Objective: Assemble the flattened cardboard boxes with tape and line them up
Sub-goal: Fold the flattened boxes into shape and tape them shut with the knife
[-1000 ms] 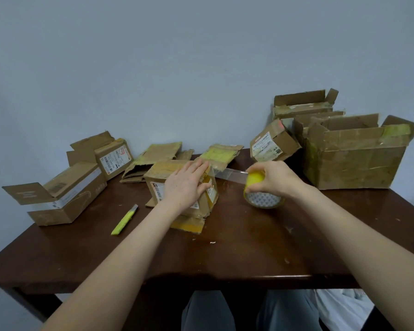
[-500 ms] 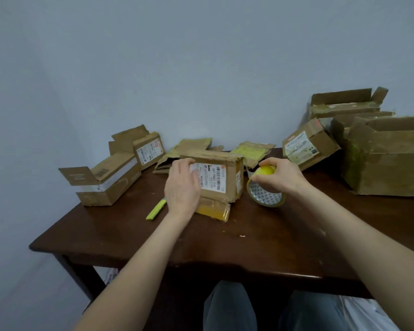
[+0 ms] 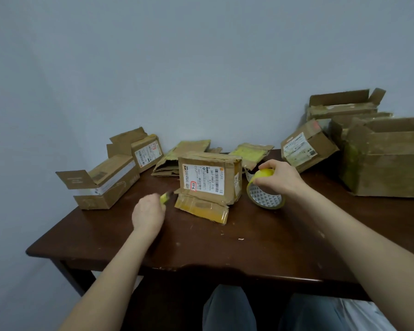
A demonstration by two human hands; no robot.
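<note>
Head view: labelled box point(image 3: 209, 180) stood on edge mid-surface point(image 3: 225, 249), with a loose flap lying flat in front. Fingers of left hand point(image 3: 148, 212) were curled round yellow cutter point(image 3: 165, 197) just left of it, blurred. Fingers of right hand point(image 3: 281, 179) were clamped on tilted tape roll point(image 3: 263, 199) just right of it. Flattened cardboard point(image 3: 184, 156) lay behind.
</note>
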